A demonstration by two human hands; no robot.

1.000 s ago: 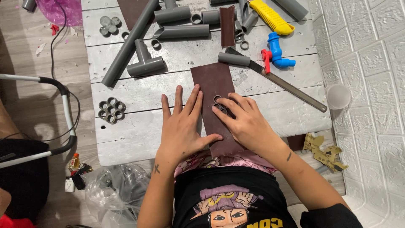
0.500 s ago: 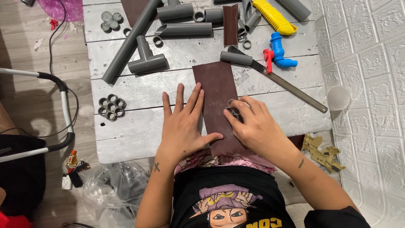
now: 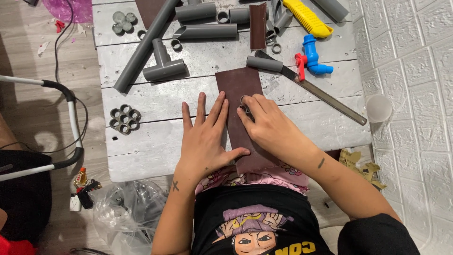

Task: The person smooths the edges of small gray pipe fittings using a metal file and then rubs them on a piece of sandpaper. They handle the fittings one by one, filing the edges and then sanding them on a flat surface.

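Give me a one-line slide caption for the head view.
Left hand flat on brown sandpaper sheet; right hand presses small grey ring onto it.

Under your left hand [image 3: 206, 137] lies a matt, dark brown sheet of sandpaper [image 3: 239, 89], its face looking gritty and dull. Your right hand [image 3: 269, 125] presses a small grey plastic ring [image 3: 245, 100] against it. The table [image 3: 155, 146] is painted wood, whitish, scuffed and rough. The grey pipe pieces [image 3: 205, 31] look like smooth matt plastic; the saw blade [image 3: 330, 101] is dull metal.
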